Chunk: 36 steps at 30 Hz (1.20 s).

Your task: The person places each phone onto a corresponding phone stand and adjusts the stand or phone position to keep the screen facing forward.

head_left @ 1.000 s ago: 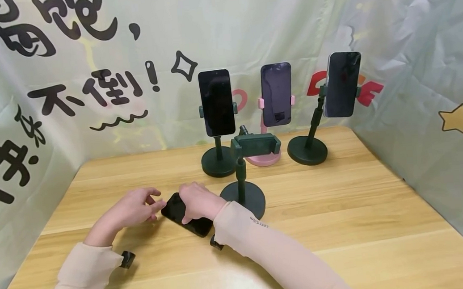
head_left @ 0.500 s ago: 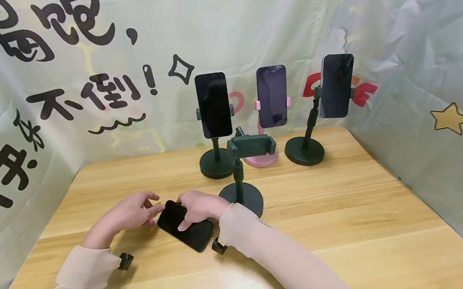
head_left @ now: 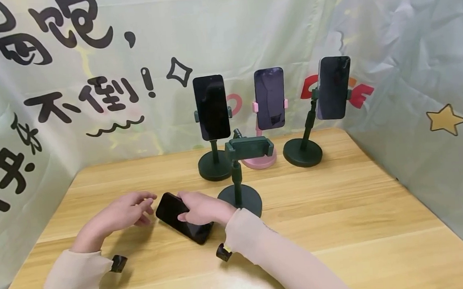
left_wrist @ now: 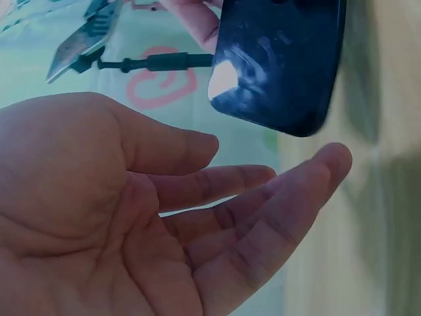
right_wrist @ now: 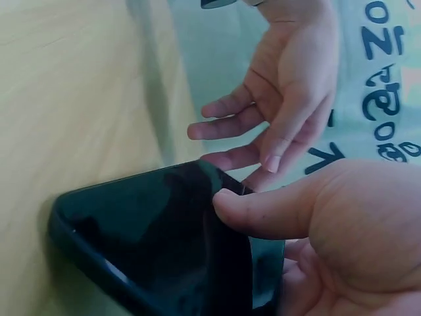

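Note:
My right hand (head_left: 201, 208) grips a black smartphone (head_left: 170, 207) by its long far side. In the right wrist view its thumb (right_wrist: 256, 212) presses on the dark screen, and the other fingers go behind the phone, mostly hidden. The phone is tilted close over the table. My left hand (head_left: 123, 211) is just left of the phone's end, fingers loosely bent with nothing in them. The left wrist view shows a gap between these fingers (left_wrist: 263, 224) and the phone's glossy end. Behind my right wrist stands a dark green phone stand (head_left: 249, 147) with a vacant clamp.
At the back of the wooden table (head_left: 344, 253), a green stand (head_left: 214, 166), a pink stand (head_left: 260, 161) and another green stand (head_left: 302, 153) each hold a phone upright. Printed cloth (head_left: 247, 22) hangs behind and at both sides.
The right thumb shifts along the screen, and the phone turns and moves slightly in the right hand's grip. The left fingers, earlier at the phone's end, have drawn back left.

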Tool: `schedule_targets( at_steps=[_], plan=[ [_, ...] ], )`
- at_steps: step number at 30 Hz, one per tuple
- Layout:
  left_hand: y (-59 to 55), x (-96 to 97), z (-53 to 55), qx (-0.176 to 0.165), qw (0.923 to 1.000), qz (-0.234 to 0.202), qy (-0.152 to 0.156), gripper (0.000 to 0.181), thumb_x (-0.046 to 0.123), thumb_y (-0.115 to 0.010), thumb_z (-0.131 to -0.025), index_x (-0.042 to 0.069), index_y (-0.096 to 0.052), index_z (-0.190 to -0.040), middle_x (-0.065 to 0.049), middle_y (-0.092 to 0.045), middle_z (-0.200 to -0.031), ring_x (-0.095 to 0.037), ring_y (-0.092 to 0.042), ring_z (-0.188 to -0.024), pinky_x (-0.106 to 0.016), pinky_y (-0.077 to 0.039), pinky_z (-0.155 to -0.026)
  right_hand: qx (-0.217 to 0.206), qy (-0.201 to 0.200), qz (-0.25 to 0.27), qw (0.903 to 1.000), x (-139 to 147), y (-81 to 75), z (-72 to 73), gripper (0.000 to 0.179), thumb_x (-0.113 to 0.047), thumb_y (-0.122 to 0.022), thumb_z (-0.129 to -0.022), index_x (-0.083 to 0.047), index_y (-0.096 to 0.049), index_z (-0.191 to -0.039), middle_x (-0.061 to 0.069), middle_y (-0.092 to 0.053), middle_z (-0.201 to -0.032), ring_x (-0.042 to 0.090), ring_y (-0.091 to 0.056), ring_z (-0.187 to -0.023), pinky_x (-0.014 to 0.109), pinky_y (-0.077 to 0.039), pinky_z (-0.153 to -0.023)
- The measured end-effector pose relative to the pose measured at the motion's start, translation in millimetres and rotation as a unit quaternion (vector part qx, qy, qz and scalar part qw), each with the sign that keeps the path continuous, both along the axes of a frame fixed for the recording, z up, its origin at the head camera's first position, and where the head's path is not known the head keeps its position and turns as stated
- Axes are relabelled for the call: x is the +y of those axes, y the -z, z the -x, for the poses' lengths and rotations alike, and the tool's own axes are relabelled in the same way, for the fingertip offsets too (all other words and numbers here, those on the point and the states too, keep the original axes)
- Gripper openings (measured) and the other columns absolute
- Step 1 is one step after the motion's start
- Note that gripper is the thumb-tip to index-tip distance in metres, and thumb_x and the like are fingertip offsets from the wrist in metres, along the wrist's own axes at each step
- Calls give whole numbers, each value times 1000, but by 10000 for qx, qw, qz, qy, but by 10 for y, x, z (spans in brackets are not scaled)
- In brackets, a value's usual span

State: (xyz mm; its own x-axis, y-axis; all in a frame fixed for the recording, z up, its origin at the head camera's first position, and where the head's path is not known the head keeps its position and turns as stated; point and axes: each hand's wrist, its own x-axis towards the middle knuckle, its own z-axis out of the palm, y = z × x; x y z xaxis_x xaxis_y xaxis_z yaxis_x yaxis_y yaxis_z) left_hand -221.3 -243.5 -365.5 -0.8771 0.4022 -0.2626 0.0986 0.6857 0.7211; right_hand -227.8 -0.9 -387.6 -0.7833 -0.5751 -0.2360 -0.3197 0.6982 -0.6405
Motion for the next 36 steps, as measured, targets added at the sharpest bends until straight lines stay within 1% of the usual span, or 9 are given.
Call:
schedule_targets(
  at_steps=[4, 10, 15, 21, 23, 26, 29, 33, 36],
  plan=[
    [-72, -46, -16, 43, 9995, -298, -11, 47, 14, -40, -117, -18, -41, -151, -31, -68, -117, -31, -78, -91, -42, -67, -80, 143, -53, 420, 9990, 104, -109, -16, 46, -22, -69, -106, -11, -49, -146, 4, -67, -117, 15, -63, -94, 27, -52, -84],
    [-217, -97, -39, 7, 9978, -663, 14, 47, 16, -43, -117, -14, -41, -154, -28, -68, -119, -30, -78, -94, -39, -67, -81, 205, -103, 1283, 9915, 226, -374, -106, 46, -19, -70, -106, -10, -49, -146, 9, -71, -123, 13, -68, -95, 25, -55, -82],
    [-288, -77, -43, 116, 9971, -748, -11, 42, 13, -46, -116, -14, -45, -148, -23, -69, -117, -25, -78, -92, -37, -66, -82, 543, -176, 1831, 9814, 341, -593, -192, 46, -14, -69, -106, -9, -50, -147, 12, -77, -122, 14, -76, -99, 26, -59, -87],
    [-315, -15, -75, 288, 9969, -729, 74, 36, 15, -55, -113, -10, -54, -140, -21, -71, -115, -27, -80, -93, -35, -67, -81, 702, -260, 2263, 9712, 452, -790, -289, 40, -14, -68, -106, -9, -56, -144, 10, -78, -123, 13, -76, -104, 27, -59, -96],
    [-320, 3, -90, 361, 9967, -716, 132, 32, 16, -57, -112, -8, -58, -134, -19, -71, -113, -24, -80, -92, -34, -67, -81, 544, -362, 2551, 9647, 481, -851, -327, 36, -13, -68, -106, -8, -59, -140, 11, -78, -123, 12, -77, -104, 26, -60, -94],
    [-330, 27, -114, 502, 9962, -688, 175, 28, 18, -61, -111, -5, -63, -126, -17, -71, -112, -21, -80, -90, -33, -66, -80, 205, -556, 3041, 9508, 520, -946, -387, 34, -11, -69, -106, -6, -61, -138, 15, -77, -123, 13, -78, -104, 28, -64, -90],
    [-345, 47, -150, 613, 9958, -646, 204, 32, 21, -64, -110, -4, -65, -129, -19, -71, -115, -25, -80, -91, -33, -66, -79, 27, -681, 3395, 9381, 551, -1039, -457, 37, -9, -69, -105, -6, -59, -140, 18, -76, -125, 13, -79, -104, 30, -66, -87],
    [-373, 105, -199, 672, 9956, -566, 335, 36, 26, -66, -109, -2, -65, -131, -17, -73, -117, -29, -80, -93, -33, -66, -79, 229, -664, 3692, 9267, 623, -1153, -565, 41, -7, -69, -105, -5, -57, -144, 18, -76, -123, 13, -78, -106, 33, -66, -86],
    [-392, 168, -231, 788, 9941, -535, 522, 32, 26, -66, -108, 1, -67, -127, -14, -74, -114, -23, -80, -91, -32, -66, -78, 526, -610, 3951, 9151, 692, -1220, -647, 43, -3, -69, -104, -5, -57, -145, 17, -76, -122, 11, -76, -105, 35, -66, -87]
  ],
)
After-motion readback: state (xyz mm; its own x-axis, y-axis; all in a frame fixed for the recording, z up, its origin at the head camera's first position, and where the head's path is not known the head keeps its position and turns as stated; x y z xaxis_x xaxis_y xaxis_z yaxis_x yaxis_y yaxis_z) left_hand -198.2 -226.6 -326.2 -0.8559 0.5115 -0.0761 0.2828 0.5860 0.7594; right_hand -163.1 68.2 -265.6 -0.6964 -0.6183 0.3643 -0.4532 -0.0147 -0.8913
